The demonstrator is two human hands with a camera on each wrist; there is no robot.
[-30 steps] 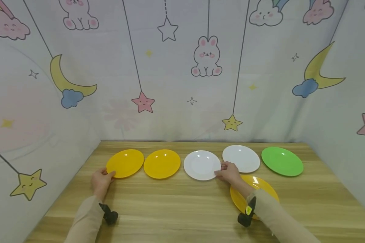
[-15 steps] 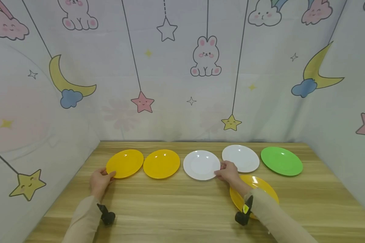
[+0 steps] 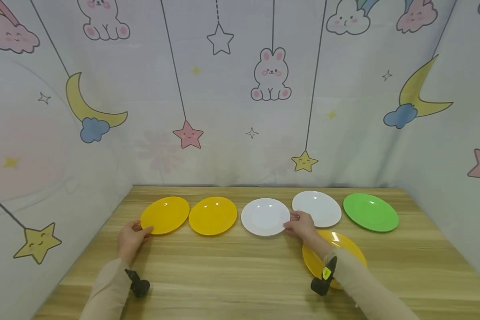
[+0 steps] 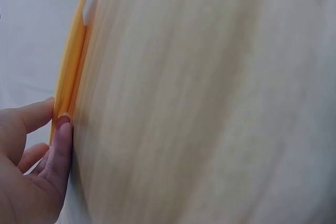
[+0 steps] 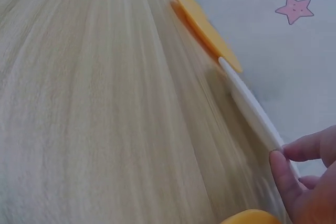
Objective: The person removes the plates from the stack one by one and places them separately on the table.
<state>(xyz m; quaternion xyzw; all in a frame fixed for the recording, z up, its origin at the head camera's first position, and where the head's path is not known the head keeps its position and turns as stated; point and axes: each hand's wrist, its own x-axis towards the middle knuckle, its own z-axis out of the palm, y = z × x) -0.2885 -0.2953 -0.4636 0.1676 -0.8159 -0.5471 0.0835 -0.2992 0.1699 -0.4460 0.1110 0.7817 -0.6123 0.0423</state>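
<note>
At the left end of a row of plates, my left hand [image 3: 131, 240] pinches the near-left rim of a yellow plate [image 3: 166, 215]; in the left wrist view thumb and fingers lie on either side of that rim. A second yellow plate [image 3: 213, 216] lies just right of it. My right hand [image 3: 302, 228] pinches the right rim of a white plate [image 3: 266, 217] in the middle of the row. In the right wrist view this white plate [image 5: 254, 106] is seen edge-on between thumb and fingers. Another white plate [image 3: 318, 208] lies just behind the right hand.
A green plate [image 3: 371, 212] lies at the right end of the row. Nearer me, a yellow plate [image 3: 350, 251] sits under the right forearm, which partly hides it. The wooden table [image 3: 224, 280] ends at a patterned curtain [image 3: 232, 98] behind and on both sides.
Both hands keep their grips and barely move. The near edge of the white plate in my right hand appears very slightly raised.
</note>
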